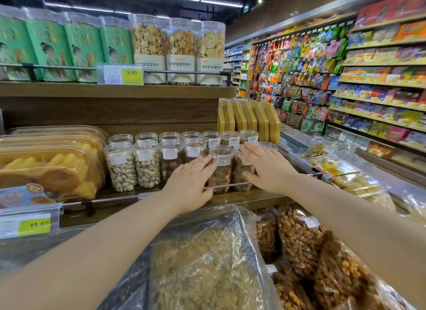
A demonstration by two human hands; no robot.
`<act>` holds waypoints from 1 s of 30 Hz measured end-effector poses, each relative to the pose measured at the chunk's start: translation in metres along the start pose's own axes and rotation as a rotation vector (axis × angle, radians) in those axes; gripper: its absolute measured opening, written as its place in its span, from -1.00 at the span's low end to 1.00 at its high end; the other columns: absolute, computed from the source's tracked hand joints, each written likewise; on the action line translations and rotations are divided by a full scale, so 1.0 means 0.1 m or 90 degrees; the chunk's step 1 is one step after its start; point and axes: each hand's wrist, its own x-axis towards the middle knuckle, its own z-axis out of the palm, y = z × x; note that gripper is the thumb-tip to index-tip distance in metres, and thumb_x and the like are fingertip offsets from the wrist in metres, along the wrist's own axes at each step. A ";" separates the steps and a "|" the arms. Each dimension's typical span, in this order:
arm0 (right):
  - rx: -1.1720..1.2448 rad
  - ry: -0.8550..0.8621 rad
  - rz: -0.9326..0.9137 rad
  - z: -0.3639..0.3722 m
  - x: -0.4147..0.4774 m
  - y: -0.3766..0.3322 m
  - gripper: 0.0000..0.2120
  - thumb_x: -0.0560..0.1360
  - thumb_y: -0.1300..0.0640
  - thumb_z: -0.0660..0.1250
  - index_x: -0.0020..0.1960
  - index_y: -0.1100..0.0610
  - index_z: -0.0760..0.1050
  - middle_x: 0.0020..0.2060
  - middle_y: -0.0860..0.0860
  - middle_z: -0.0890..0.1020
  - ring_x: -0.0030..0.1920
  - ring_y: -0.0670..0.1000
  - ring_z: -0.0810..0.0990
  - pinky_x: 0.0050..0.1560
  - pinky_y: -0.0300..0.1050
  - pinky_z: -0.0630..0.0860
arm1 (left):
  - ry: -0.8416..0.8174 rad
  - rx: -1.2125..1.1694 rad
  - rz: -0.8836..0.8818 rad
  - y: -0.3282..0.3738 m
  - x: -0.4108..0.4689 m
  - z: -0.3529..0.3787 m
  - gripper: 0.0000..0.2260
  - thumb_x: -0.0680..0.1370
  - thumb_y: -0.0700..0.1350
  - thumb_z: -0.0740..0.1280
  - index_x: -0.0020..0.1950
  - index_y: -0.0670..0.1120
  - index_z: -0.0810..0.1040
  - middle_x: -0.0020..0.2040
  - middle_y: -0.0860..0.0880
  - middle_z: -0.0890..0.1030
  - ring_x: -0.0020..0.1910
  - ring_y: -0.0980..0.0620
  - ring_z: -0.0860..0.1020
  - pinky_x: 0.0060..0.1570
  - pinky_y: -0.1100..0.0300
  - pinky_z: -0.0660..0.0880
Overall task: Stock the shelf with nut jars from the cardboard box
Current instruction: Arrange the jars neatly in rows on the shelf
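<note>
Several clear nut jars with white labels stand in two rows on the wooden shelf [232, 197]. A jar of brown nuts [221, 169] stands at the front, behind the metal rail [227, 185]. My left hand [190, 185] lies with straight fingers against this jar's left side. To its right stands another jar [241, 176], and my right hand [265, 164] covers its top and right side with fingers extended. Two pistachio jars [121, 166] stand at the row's left end. No cardboard box is in view.
Trays of dried fruit [50, 162] fill the shelf's left. Yellow flat boxes [249, 120] lean at the right end. Tall biscuit jars [179, 51] and green tins [80, 49] line the upper shelf. Bulk snack bags [207, 263] lie below my arms. Snack racks [345, 79] run down the right aisle.
</note>
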 end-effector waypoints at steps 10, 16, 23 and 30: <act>-0.002 -0.007 -0.007 0.11 -0.10 0.26 -0.33 0.58 -0.12 0.12 0.56 0.09 -0.06 0.55 0.02 0.01 0.54 0.00 0.00 0.48 -0.13 -0.10 | -0.007 0.032 -0.003 0.32 0.33 0.02 -0.38 0.61 0.06 0.09 0.56 -0.09 -0.14 0.58 -0.05 -0.14 0.55 0.01 -0.13 0.51 0.02 -0.09; -0.028 -0.014 -0.014 0.11 0.03 0.27 -0.35 0.59 -0.12 0.11 0.56 0.08 -0.05 0.55 0.01 0.03 0.54 0.00 0.00 0.49 -0.07 -0.09 | -0.006 0.052 -0.011 0.29 0.44 0.01 -0.40 0.61 0.04 0.08 0.56 -0.10 -0.09 0.58 -0.06 -0.06 0.55 0.01 -0.06 0.49 0.03 -0.15; -0.046 -0.028 -0.013 0.13 0.31 0.29 -0.35 0.57 -0.09 0.12 0.56 0.11 0.00 0.54 0.01 0.08 0.54 0.01 -0.04 0.50 0.00 -0.11 | -0.002 0.067 -0.020 0.18 0.60 0.01 -0.42 0.61 0.03 0.09 0.56 -0.09 -0.04 0.58 -0.05 -0.01 0.54 0.01 0.02 0.48 0.04 -0.17; -0.038 -0.035 -0.003 0.15 0.46 0.28 -0.35 0.57 -0.06 0.14 0.55 0.13 0.00 0.54 0.04 0.07 0.54 0.02 -0.04 0.49 0.00 -0.12 | -0.009 0.068 -0.022 0.10 0.72 0.06 -0.40 0.60 0.03 0.11 0.56 -0.09 -0.06 0.58 -0.05 -0.02 0.54 0.02 0.01 0.48 0.02 -0.17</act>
